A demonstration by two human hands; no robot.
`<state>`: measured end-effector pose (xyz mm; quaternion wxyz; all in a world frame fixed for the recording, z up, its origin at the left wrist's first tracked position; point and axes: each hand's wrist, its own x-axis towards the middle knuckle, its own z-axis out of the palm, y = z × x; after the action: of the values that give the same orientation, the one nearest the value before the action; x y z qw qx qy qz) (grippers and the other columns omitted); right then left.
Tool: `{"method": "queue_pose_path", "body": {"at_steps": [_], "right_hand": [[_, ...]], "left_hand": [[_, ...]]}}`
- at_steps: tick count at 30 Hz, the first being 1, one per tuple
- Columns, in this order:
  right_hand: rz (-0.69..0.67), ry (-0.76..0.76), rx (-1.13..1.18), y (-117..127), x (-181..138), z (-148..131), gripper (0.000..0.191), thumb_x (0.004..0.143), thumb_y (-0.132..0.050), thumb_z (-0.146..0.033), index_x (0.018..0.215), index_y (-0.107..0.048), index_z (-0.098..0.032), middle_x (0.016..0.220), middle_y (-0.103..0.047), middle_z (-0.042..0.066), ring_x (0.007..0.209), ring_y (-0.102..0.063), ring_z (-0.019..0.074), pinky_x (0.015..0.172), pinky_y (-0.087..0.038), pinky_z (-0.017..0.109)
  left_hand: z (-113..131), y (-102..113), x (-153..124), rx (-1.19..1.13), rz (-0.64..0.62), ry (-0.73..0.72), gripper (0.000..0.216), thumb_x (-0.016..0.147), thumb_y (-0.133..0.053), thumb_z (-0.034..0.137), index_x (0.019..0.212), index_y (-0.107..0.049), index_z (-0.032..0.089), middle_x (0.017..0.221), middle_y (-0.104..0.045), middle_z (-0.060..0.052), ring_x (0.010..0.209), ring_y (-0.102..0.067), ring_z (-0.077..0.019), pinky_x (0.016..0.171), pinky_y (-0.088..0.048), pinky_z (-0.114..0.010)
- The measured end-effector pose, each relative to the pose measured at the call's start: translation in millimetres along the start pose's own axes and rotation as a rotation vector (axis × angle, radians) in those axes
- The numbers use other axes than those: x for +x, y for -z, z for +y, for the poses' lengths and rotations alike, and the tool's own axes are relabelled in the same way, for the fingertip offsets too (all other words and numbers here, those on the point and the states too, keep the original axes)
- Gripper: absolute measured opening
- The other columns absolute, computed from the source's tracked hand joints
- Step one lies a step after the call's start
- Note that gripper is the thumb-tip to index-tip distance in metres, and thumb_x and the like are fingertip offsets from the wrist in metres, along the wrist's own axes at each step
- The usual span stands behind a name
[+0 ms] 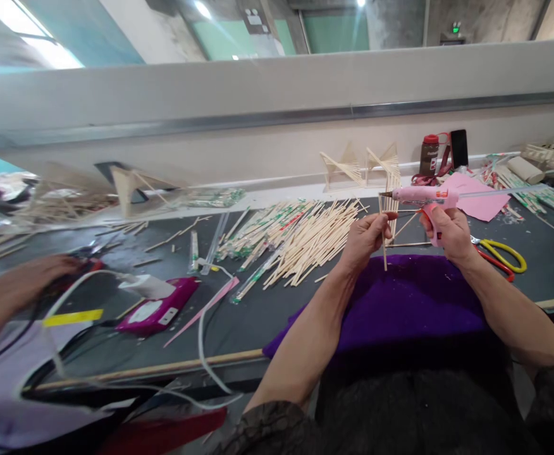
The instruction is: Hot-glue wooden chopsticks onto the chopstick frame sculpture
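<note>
My right hand (pixel 449 235) is wrapped round the grip of a pink hot glue gun (pixel 426 196), its dark nozzle pointing left. Close under that nozzle, my left hand (pixel 368 236) pinches a thin wooden stick (pixel 384 253) held roughly upright. More sticks meet there in a partly built frame; my fingers hide where they join. A purple cloth (pixel 414 297) lies below both hands. To the left of my left hand is a loose pile of bare wooden sticks (pixel 312 243).
Scissors (pixel 502 254) with yellow and red handles lie right of my right hand. Stick models (pixel 341 169), a bottle (pixel 429 155) and a phone (pixel 458 149) stand along the wall. A magenta power box (pixel 160 308) with a white cable sits left. Another person's hand (pixel 44 273) is at far left.
</note>
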<state>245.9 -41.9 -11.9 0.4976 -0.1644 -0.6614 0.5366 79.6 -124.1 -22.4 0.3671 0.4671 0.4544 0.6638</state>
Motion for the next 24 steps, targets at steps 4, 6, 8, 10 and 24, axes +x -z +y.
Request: {"method": "queue_pose_path", "body": {"at_steps": [4, 6, 8, 10, 24], "right_hand": [[0.01, -0.004, 0.013, -0.5, 0.6, -1.4, 0.055, 0.074, -0.065, -0.071, 0.056, -0.055, -0.019, 0.048, -0.047, -0.003, 0.038, -0.039, 0.0057, 0.034, -0.028, 0.02], [0.012, 0.0, 0.012, -0.6, 0.8, -2.0, 0.055, 0.074, -0.065, -0.07, 0.056, -0.055, -0.019, 0.048, -0.047, -0.003, 0.038, -0.039, 0.0056, 0.035, -0.028, 0.02], [0.005, 0.008, 0.013, -0.4, 0.9, -1.7, 0.055, 0.075, -0.065, -0.07, 0.055, -0.054, -0.019, 0.048, -0.047, -0.003, 0.038, -0.039, 0.0054, 0.035, -0.028, 0.02], [0.004, 0.007, 0.014, 0.1, 0.9, -0.7, 0.055, 0.075, -0.064, -0.069, 0.054, -0.055, -0.019, 0.047, -0.046, -0.002, 0.038, -0.039, 0.0052, 0.035, -0.027, 0.02], [0.025, -0.022, 0.028, -0.4, 0.6, -0.9, 0.048, 0.075, -0.065, -0.065, 0.061, -0.054, -0.021, 0.051, -0.048, -0.004, 0.038, -0.038, 0.0051, 0.032, -0.027, 0.02]], "left_hand": [[0.2, -0.2, 0.2, -0.004, -0.01, -0.007, 0.051, 0.074, -0.073, 0.063, 0.092, -0.075, 0.015, 0.056, -0.057, 0.004, 0.037, -0.025, -0.0026, 0.04, -0.014, -0.023], [0.1, -0.3, 0.4, -0.004, -0.007, -0.008, 0.051, 0.074, -0.073, 0.062, 0.092, -0.075, 0.015, 0.056, -0.057, 0.004, 0.037, -0.025, -0.0027, 0.04, -0.014, -0.024], [0.0, -0.3, 0.4, -0.007, -0.001, -0.006, 0.051, 0.074, -0.073, 0.063, 0.093, -0.075, 0.015, 0.055, -0.057, 0.004, 0.037, -0.025, -0.0027, 0.04, -0.014, -0.024], [0.2, -0.3, 0.1, -0.01, 0.004, -0.003, 0.052, 0.074, -0.073, 0.063, 0.093, -0.075, 0.015, 0.056, -0.056, 0.004, 0.037, -0.024, -0.0026, 0.04, -0.013, -0.024], [1.3, -1.2, -1.3, -0.004, -0.002, 0.023, 0.048, 0.075, -0.073, 0.062, 0.092, -0.075, 0.017, 0.058, -0.056, 0.004, 0.039, -0.025, -0.0024, 0.042, -0.015, -0.022]]}}
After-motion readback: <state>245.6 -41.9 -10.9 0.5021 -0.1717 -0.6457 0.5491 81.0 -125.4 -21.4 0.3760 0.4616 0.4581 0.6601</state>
